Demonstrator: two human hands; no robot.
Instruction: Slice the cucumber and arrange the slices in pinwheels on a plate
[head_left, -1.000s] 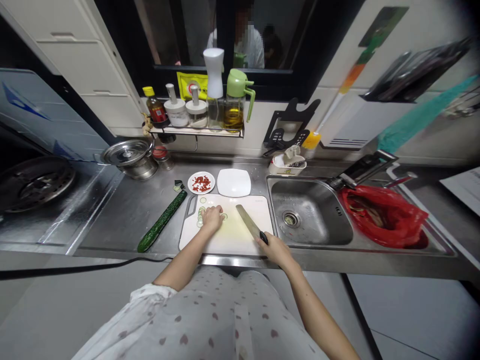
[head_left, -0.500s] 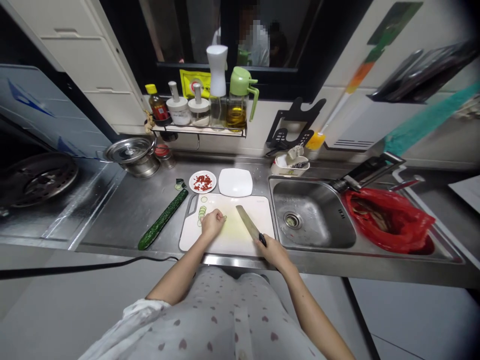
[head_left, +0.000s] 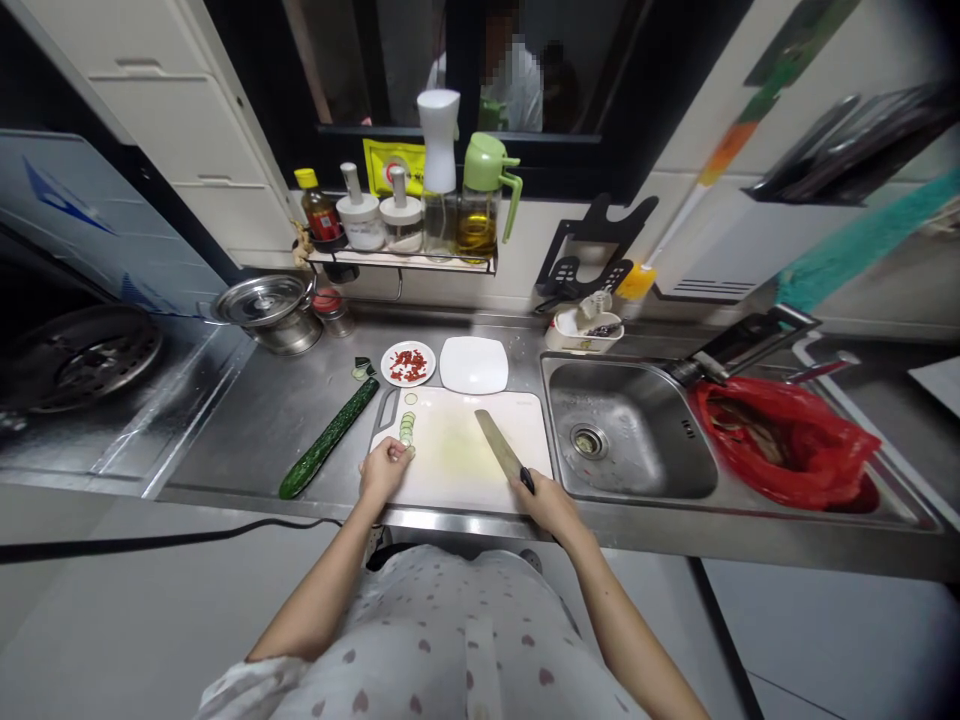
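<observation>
Left hand is resting at the near left corner of the cutting board, forearm reaching in from below. Its fingers are curling loosely, with the fingertips meeting the nearest of the cucumber slices. Whether they are pinching a slice cannot be told.

Right hand is sitting at the board's near right edge, clenching the dark handle of the knife. The blade is angling away and to the left over the bare middle of the board; contact with the surface cannot be confirmed.

The slices are pale green, thin and round, lying in a short overlapping row along the board's left side, just beside its handle slot. One is sitting apart at the far end.

A whole cucumber, dark green, is lying diagonally on the steel counter just left of the board. Beyond the board, a small plate of red pieces and a white square plate are standing side by side. The sink is adjoining the board on the right.
</observation>
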